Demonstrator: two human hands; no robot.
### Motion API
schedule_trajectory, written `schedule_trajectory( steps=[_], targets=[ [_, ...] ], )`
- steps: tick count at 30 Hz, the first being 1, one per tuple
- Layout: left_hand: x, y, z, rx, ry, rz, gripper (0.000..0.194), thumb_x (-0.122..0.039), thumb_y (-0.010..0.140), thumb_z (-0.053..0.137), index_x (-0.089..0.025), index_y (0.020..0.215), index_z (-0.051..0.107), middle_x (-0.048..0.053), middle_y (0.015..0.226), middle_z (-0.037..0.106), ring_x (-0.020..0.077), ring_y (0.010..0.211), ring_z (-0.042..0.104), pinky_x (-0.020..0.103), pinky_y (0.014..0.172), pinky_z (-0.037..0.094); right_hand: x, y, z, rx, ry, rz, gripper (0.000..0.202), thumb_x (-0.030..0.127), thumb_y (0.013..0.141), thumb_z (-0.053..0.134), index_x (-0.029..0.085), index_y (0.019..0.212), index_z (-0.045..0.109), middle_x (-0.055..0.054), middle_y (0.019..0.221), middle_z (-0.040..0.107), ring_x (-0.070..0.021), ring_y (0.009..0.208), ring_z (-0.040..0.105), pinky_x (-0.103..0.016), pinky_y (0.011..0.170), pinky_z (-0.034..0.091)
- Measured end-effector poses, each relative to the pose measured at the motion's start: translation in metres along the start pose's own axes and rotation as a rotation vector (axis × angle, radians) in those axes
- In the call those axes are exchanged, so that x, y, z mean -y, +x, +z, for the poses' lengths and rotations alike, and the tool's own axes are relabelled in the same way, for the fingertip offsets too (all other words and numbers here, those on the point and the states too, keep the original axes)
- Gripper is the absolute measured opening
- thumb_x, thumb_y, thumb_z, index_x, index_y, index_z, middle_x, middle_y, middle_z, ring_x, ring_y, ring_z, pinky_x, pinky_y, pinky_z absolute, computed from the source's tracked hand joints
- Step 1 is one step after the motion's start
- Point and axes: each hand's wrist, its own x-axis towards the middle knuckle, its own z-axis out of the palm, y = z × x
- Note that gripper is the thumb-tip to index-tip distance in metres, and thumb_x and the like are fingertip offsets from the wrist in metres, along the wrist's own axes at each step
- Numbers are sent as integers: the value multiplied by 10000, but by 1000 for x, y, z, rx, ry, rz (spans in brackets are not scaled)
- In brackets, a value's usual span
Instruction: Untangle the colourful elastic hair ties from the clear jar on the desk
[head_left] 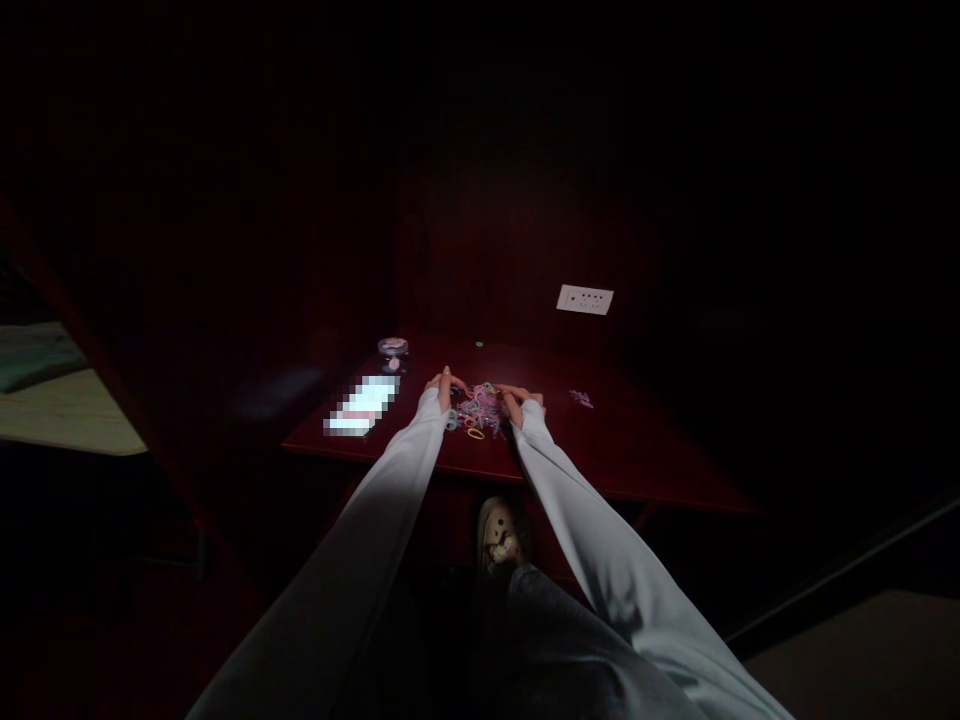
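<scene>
A loose pile of small hair ties (481, 410), mostly pink and purple with some green ones, lies on a dark red table (637, 450). My left hand (444, 386) rests at the pile's left side, fingers stretched toward it. On the right side, my right hand (523, 398) reaches in with its fingers extended and apart from the thumb. Both hands flank the pile, and I see nothing held in either. A yellow hair tie (475, 434) lies at the pile's near edge. Dim light hides the finest finger contact.
Left of the hands lies a bright, pixelated rectangle (364, 405), with a clear lidded jar (393, 350) behind it. A small purple cluster (580, 399) sits to the right, and one green ring (479, 344) farther back. A socket (585, 299) is on the wall.
</scene>
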Motion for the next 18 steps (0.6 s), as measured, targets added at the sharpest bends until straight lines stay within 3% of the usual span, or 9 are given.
schedule_trajectory(
  steps=[5, 11, 18],
  targets=[
    [-4, -3, 3, 0, -6, -31, 700, -578, 1051, 222, -236, 603, 637, 94, 842, 761, 220, 850, 707, 342, 806, 579, 13, -6, -5, 69, -90, -158, 399, 436, 1052, 470, 335, 1166, 839, -59, 1155, 763, -280, 1128, 521, -433, 1024, 388],
    [-2, -7, 3, 5, -24, -20, 681, -588, 1056, 232, -235, 641, 640, 96, 880, 771, 216, 838, 698, 359, 839, 574, 23, -19, 3, 382, -364, -569, 230, 415, 960, 712, 425, 1155, 833, 6, 1369, 714, -284, 1237, 471, -439, 1077, 321],
    [-4, -3, 4, 27, 2, -35, 734, -709, 1010, 213, -244, 612, 618, 88, 779, 720, 210, 737, 650, 344, 732, 551, 16, -14, 9, 288, -465, -399, 177, 379, 898, 778, 390, 1056, 855, -16, 1366, 711, -313, 1226, 453, -469, 1083, 276]
  ],
)
